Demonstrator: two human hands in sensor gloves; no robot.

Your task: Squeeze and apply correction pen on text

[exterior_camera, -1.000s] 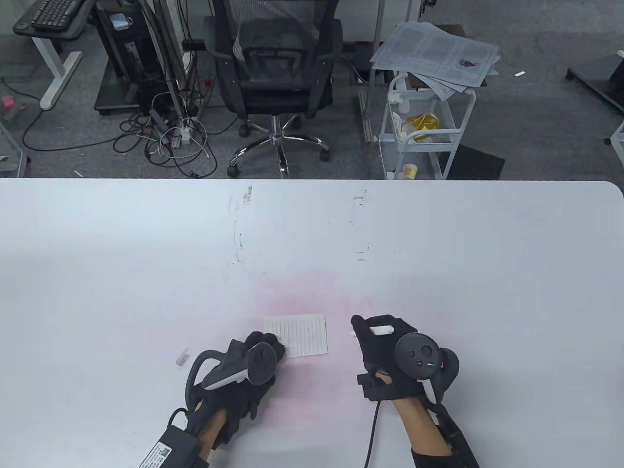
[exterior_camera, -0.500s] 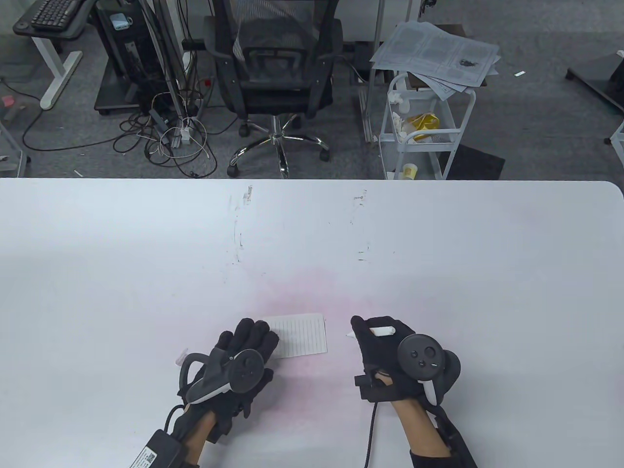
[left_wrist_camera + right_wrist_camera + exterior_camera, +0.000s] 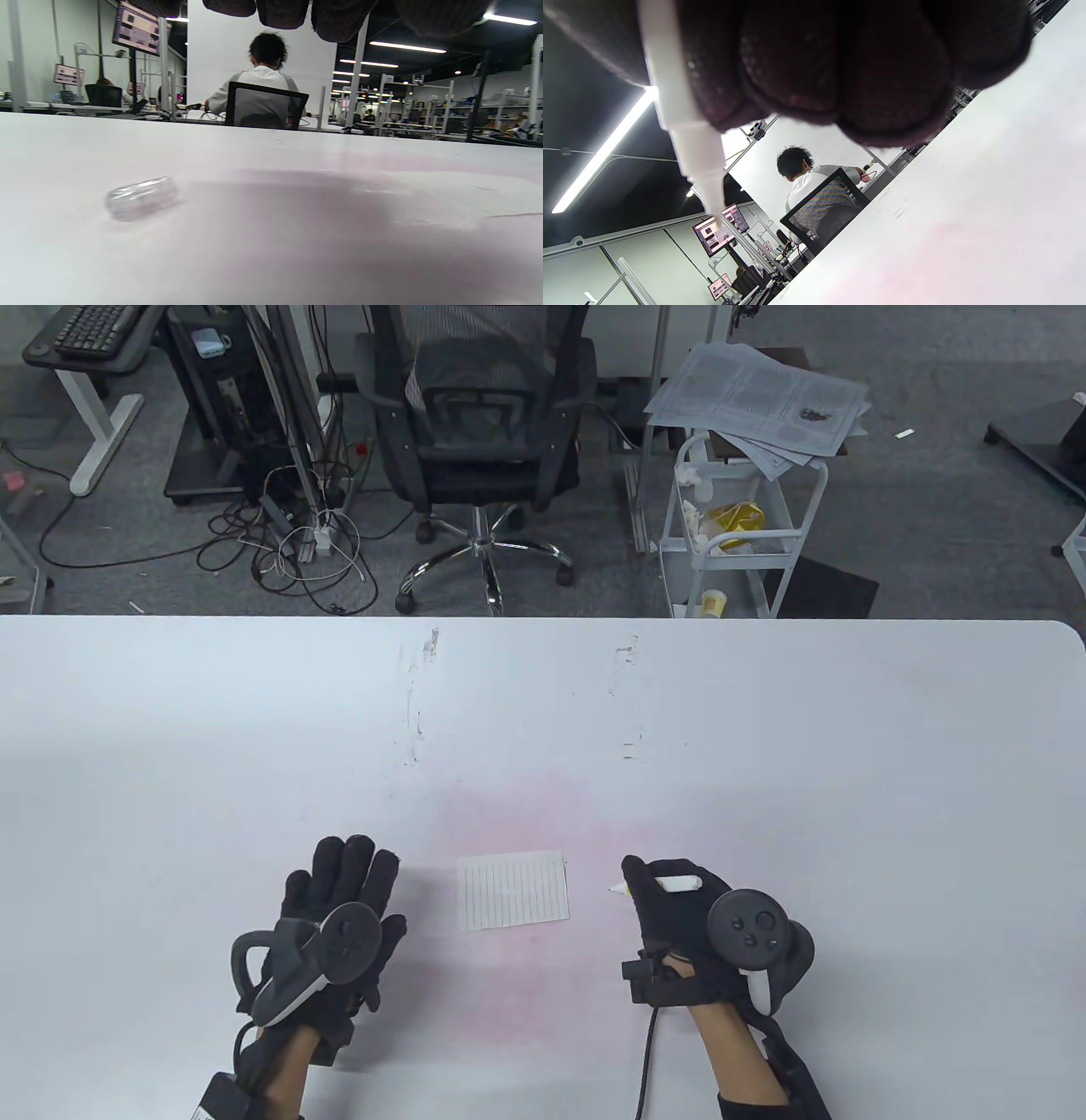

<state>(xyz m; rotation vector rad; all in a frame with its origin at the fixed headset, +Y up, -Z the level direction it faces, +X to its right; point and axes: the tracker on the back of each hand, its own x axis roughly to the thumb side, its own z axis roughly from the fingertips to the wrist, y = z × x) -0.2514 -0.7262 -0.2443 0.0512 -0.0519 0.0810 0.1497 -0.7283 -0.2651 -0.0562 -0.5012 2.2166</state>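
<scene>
Leaving the small white ruled paper slip [image 3: 514, 891], which its fingers were touching a second ago, the left hand [image 3: 335, 920] is sliding off toward eight o'clock and is now lying flat on the white table [image 3: 764, 729], fingers loosely spread and holding nothing, well apart from the slip. That slip is sitting untouched near the table's six o'clock edge, between the two hands. Shifting only slightly toward three o'clock, the right hand [image 3: 679, 912] is gripping the slim white plastic correction pen [image 3: 660, 884], fingers curled around the barrel and the uncapped nib pointing toward nine o'clock, just beside the slip's right edge; the right wrist view is showing the nib hanging clear of the table. In the left wrist view a small clear plastic cap [image 3: 142, 198] is lying on the table, apart from the paper. Judging by this, the reach toward the text is only beginning. Next, the right hand is needing to carry the nib over a written line, tip it down, and squeeze while dragging; with nothing pinning the slip, it may be sliding under the nib.
</scene>
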